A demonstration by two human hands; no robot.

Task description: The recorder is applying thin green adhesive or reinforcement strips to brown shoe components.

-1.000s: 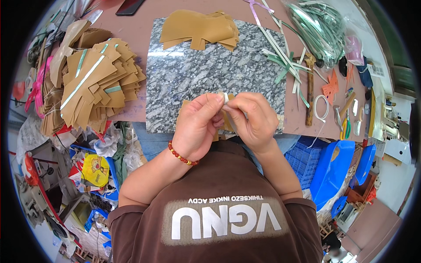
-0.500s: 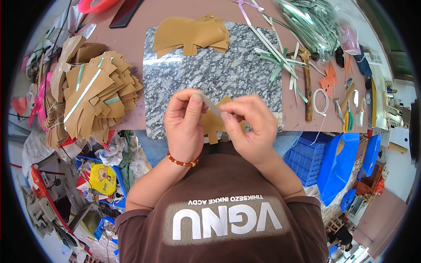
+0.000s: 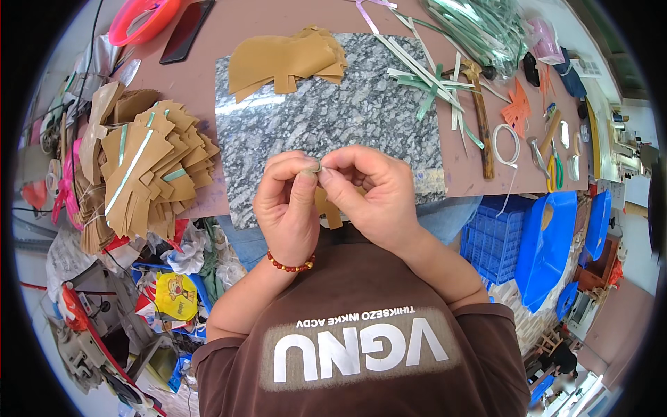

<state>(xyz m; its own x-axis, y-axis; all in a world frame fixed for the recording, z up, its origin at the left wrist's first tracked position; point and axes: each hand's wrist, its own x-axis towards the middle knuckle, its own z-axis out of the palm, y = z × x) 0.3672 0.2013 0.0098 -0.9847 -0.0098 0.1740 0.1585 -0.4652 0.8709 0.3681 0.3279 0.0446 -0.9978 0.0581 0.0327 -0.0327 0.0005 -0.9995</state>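
Note:
My left hand (image 3: 286, 212), with a beaded bracelet at the wrist, pinches a narrow grey-green strip (image 3: 315, 167) between thumb and forefinger. The fingertips of my right hand (image 3: 379, 198) meet it at the strip's other side, also pinched, and only a short bit shows between them. Below the hands lies a brown cut piece (image 3: 332, 208), partly covered by them, at the near edge of the speckled stone slab (image 3: 375, 118). A small stack of brown cut pieces (image 3: 285, 61) rests on the slab's far side.
Bundled brown pieces with green strips (image 3: 149, 163) are piled at the left. To the right lie loose pale and green strips (image 3: 424, 73), a wooden-handled hammer (image 3: 481, 121), a white cord coil (image 3: 506, 144) and yellow-green-handled pliers (image 3: 556, 170). A phone (image 3: 187, 31) sits far left. A blue crate (image 3: 490, 236) stands below the table.
My hands have come together, so the strip that stretched between them now shows only as a short bit. The view has shifted slightly.

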